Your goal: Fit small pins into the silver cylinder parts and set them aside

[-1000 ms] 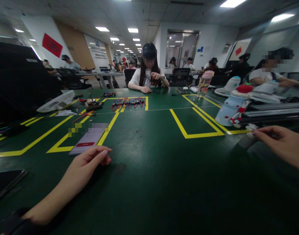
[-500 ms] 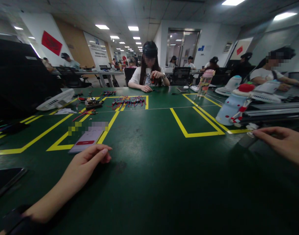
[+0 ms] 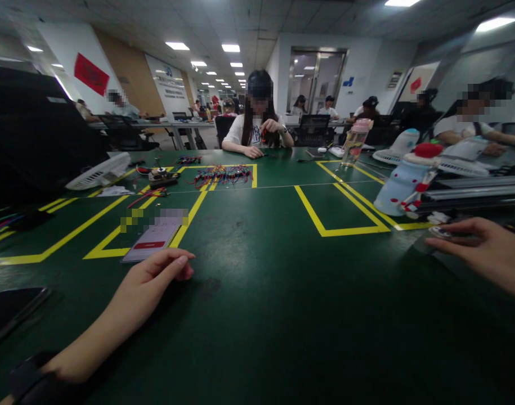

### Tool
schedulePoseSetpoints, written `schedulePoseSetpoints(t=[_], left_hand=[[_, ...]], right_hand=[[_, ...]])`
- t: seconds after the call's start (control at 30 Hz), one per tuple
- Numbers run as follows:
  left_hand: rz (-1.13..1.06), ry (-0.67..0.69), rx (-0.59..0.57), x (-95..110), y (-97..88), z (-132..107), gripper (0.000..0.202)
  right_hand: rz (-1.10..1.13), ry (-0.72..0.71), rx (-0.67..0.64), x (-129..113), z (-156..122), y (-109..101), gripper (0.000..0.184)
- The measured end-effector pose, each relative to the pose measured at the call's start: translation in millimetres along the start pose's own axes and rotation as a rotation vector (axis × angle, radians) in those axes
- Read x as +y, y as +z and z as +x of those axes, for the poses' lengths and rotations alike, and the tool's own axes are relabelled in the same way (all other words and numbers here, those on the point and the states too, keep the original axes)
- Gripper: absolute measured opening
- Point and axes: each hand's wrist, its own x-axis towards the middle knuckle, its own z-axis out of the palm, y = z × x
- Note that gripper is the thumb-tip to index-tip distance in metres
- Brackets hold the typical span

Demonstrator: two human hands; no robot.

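Observation:
My left hand (image 3: 160, 275) rests on the green table with its fingers loosely curled and the thumb against them. Nothing shows in it. Just beyond its knuckles lies a phone (image 3: 156, 230) with a lit screen, partly blurred out. At the right, my right hand (image 3: 485, 247) has thumb and fingers closed about a small round silvery piece (image 3: 439, 231). That piece sits at the top of a small grey block-like object (image 3: 421, 244), whose kind I cannot make out. Part of both is hidden by the fingers.
A blue bottle with a red top (image 3: 398, 185) stands beyond my right hand, near metal rails (image 3: 485, 194). Tangled wires (image 3: 223, 176) and a small wired device (image 3: 161, 175) lie farther back. Another phone (image 3: 16, 309) lies at left. A person (image 3: 257, 121) sits opposite.
My right thumb and fingers have spread farther around the round silvery piece, with the thumb now lower and more to the left. My left hand has hardly moved. The view has shifted slightly.

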Motion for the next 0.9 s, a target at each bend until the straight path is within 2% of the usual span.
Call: schedulePoseSetpoints(t=[0.1, 0.3, 0.5, 0.57, 0.63, 0.67, 0.77, 0.9], left_hand=[[-0.006, 0.003, 0.017, 0, 0.0, -1, 0.021], [-0.004, -0.003, 0.012, 0, 0.2, -1, 0.02], [-0.001, -0.02, 0.018, 3, 1.6, -2, 0.022], [0.009, -0.02, 0.013, 4, 2.4, -2, 0.023], [0.025, -0.013, 0.007, 5, 3.3, -2, 0.024], [0.031, -0.011, 0.003, 5, 3.6, -1, 0.024], [0.04, -0.005, -0.014, 5, 3.5, 0, 0.026], [0.05, 0.014, -0.031, 2, 1.0, 0, 0.025]], right_hand=[[-0.099, 0.017, 0.0, 5, 2, 3, 0.039], [-0.092, -0.054, -0.019, 5, 2, 6, 0.054], [-0.107, -0.089, 0.044, 6, 1, 12, 0.053], [-0.071, -0.172, 0.122, 1, -7, 16, 0.048], [0.081, -0.321, 0.141, -13, -23, 23, 0.044], [0.197, -0.409, 0.095, -23, -34, 28, 0.044], [0.468, -0.626, -0.153, -66, -74, 45, 0.042], [0.591, -0.898, -0.437, -127, -123, 69, 0.032]])
